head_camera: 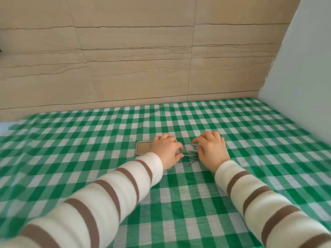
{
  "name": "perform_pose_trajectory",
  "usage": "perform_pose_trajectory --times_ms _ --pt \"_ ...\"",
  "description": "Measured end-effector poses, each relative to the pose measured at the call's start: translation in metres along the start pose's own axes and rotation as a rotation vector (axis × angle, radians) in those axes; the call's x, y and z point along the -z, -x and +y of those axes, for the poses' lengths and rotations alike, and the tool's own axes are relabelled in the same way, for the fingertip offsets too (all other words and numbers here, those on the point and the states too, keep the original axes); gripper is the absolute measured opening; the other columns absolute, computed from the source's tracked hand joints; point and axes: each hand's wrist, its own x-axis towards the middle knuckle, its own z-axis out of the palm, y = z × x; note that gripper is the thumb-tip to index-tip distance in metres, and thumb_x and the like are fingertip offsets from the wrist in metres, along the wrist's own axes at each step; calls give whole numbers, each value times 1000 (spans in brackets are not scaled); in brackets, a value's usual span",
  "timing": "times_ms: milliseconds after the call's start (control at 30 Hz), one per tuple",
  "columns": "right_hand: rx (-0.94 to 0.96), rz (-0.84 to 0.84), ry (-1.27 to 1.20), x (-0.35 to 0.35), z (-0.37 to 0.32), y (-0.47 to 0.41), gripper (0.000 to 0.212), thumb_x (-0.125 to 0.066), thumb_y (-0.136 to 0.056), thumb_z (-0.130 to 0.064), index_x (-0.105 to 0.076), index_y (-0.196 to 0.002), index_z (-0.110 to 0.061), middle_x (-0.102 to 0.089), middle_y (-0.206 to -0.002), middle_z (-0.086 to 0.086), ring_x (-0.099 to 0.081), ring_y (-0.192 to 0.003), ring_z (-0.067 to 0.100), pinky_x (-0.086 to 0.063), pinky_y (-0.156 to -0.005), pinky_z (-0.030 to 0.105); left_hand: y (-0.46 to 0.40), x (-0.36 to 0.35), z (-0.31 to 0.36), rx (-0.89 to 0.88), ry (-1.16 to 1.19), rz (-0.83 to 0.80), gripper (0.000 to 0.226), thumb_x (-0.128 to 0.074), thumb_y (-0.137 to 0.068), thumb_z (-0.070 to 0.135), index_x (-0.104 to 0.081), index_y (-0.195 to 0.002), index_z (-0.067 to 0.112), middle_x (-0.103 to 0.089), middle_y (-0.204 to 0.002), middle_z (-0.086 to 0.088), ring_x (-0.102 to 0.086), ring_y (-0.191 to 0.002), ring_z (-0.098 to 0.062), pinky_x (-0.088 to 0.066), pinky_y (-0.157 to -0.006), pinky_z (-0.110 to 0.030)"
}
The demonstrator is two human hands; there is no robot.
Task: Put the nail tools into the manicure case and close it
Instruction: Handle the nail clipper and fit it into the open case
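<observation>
On the green checked cloth (197, 203) the left hand (167, 152) lies over the right end of the manicure case (144, 148). At 3 o'clock from it the right hand (211, 149) rests with bent fingers on the small metal nail tools (192, 153). Both sleeves (100, 199) are cream with brown stripes. A beige tiled wall (125, 59) stands at 12 o'clock.

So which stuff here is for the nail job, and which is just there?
For the job:
case
nail tools
left hand
right hand

Just there:
checked cloth
tiled wall
</observation>
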Motion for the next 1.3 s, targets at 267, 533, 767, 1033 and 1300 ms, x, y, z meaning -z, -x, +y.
perform_pose_trajectory --times_ms 267,533,767,1033,1300 --pt "-20 -102 -5 0 12 7 21 -51 -75 -4 -69 -84 -13 -63 -89 9 -49 -90 32 -33 -76 38 -11 -10 13 -19 -75 -7 26 -48 -89 36 -60 -112 29 -58 -118 1 -41 -113 -24 -29 -93 -41" --pt "-4 -164 -8 0 14 11 20 -52 -79 -17 -69 -90 -18 -63 -95 5 -47 -95 27 -31 -82 35 -14 -13 18 -22 -46 -21 20 -49 -89 31 -63 -104 28 -59 -108 0 -43 -108 -24 -29 -85 -38" --pt "-6 -228 -7 -2 15 11 24 -49 -79 -14 -68 -93 -20 -63 -97 3 -44 -96 26 -29 -80 34 -15 -18 15 -21 -21 -27 16 -49 -89 29 -61 -99 24 -60 -106 1 -45 -105 -23 -29 -84 -37" --pt "-170 -204 -416 3 9 5 28 -51 -81 -2 -66 -102 -14 -67 -95 2 -52 -85 12 -42 -81 23 -13 -11 10 59 191 37 10 -53 -87 24 -62 -89 22 -64 -98 0 -50 -100 -22 -40 -85 -37" --pt "-498 -149 -1090 8 0 -5 23 -52 -85 2 -67 -86 -15 -69 -81 6 -69 -68 10 -56 -65 17 -11 -1 8 201 468 52 8 -61 -81 22 -58 -76 26 -58 -79 7 -59 -83 -17 -50 -80 -33"
